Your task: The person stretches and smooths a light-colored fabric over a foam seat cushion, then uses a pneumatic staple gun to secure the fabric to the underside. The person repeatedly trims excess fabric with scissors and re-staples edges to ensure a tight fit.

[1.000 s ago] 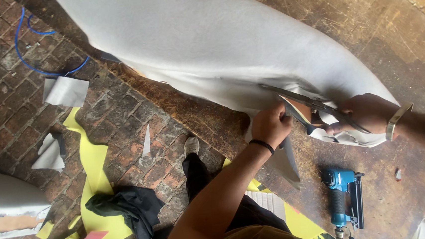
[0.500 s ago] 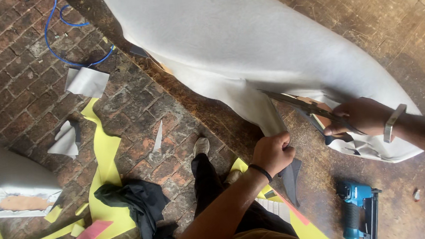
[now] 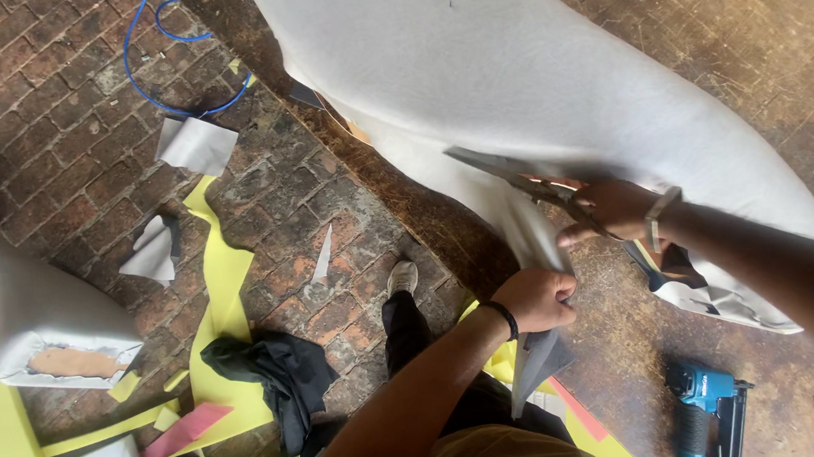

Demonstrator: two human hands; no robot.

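1. Head view: right hand (image 3: 616, 209) closed on scissors (image 3: 518, 178), blades open against grey fabric (image 3: 510, 59) draped over the worn wooden table (image 3: 697, 8).
2. Left hand (image 3: 536, 301) pinching the fabric's hanging strip (image 3: 536, 367), near the table edge.
3. Blue staple gun (image 3: 702, 413) near right; yellow foam strips (image 3: 220, 280), black cloth (image 3: 274, 371) left on brick floor (image 3: 35, 92).

Daylit red brick floor (image 3: 53, 81), littered with yellow foam strips (image 3: 225, 289) (scraps of grey fabric too); a blue cable (image 3: 153, 79) loops at eleven o'clock.
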